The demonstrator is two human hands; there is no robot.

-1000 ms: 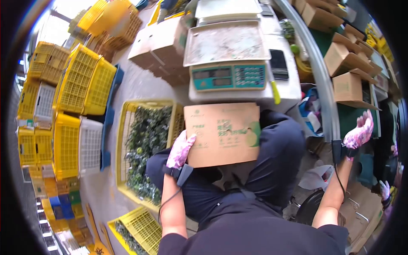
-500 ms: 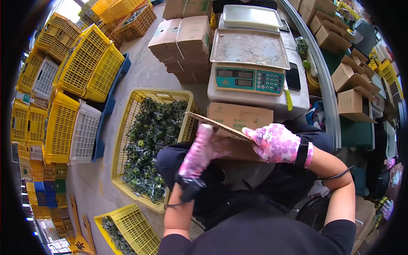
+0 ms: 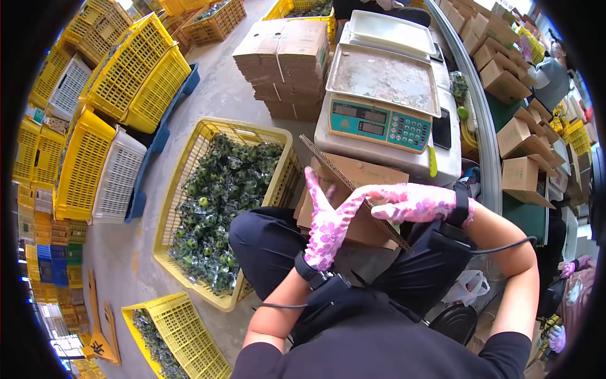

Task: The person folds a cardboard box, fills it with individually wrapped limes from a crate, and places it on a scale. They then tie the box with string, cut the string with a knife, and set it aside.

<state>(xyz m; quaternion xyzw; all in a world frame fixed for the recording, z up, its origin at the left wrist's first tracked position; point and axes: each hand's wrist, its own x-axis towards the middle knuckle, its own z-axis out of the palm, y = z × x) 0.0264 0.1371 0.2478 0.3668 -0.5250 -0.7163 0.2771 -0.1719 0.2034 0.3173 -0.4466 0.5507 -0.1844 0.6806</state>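
A folded cardboard sheet (image 3: 341,175), seen nearly edge-on, slants in front of my lap. My right hand (image 3: 420,201), in a pink flowered glove, pinches its edge between thumb and fingers. In a matching glove, my left hand (image 3: 328,230) is spread at the near side of the sheet, fingers stretched and some partly hidden behind it. Just beyond stands a brown cardboard box (image 3: 379,175) with faint printing, partly covered by the sheet and my hands. Left of my knee is a yellow crate (image 3: 165,218) of green fruit in clear wrapping.
A weighing scale (image 3: 379,123) with a metal pan stands on a covered table ahead, with a phone (image 3: 442,129) and a green-handled knife (image 3: 433,162) beside it. Tied flat cartons (image 3: 284,54) are stacked behind. Yellow crates (image 3: 126,69) line the left; a metal rail (image 3: 483,107) runs right.
The cardboard sheet has tilted more steeply, its near end now lower toward my lap. My left hand has moved right and up against it, fingers spread. The view has shifted slightly.
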